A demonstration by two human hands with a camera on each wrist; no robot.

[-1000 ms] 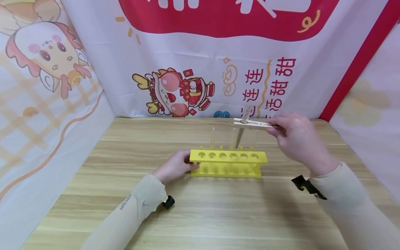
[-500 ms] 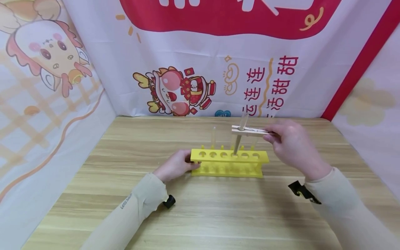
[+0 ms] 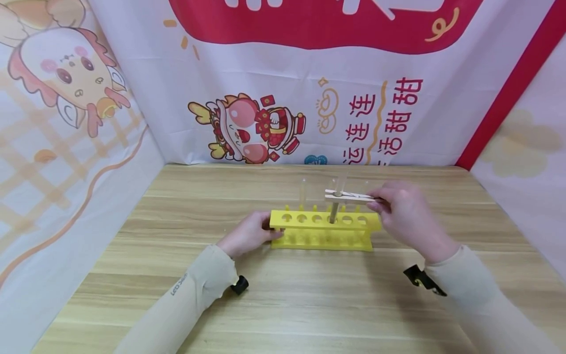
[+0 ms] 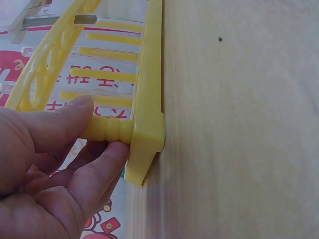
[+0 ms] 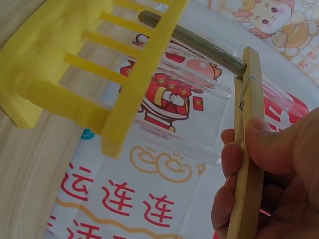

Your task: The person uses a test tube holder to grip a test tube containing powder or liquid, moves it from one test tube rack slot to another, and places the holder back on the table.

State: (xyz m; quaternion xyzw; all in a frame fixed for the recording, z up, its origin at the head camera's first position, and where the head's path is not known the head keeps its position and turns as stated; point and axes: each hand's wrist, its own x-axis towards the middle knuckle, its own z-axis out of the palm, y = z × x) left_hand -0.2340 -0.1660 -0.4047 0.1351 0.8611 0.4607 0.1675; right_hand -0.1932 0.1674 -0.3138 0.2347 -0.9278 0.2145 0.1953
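Note:
A yellow test tube rack [image 3: 323,226] stands on the wooden table. My left hand [image 3: 247,236] pinches the post at its left end between thumb and fingers; the left wrist view shows this grip closely. My right hand [image 3: 407,216] grips a wooden test tube clamp [image 5: 249,94] by its handle. In the clamp's far end is a glass test tube [image 5: 204,50] with grey-brown contents, tilted slightly. Its lower end passes through the rack's fourth hole from the left. In the left wrist view, the tube's tip [image 4: 87,20] shows below the top plate, short of the base.
Clear test tubes, one [image 3: 302,194] behind the rack's left half, stand along its back row with rounded ends up. The clamp passes close above them. A printed cloth [image 3: 199,73] hangs behind the table's back edge. Bare tabletop [image 3: 300,305] lies in front.
My right hand has moved down and slightly left with the clamp, and the test tube's lower end has gone from above the rack into a hole. My left hand keeps its hold.

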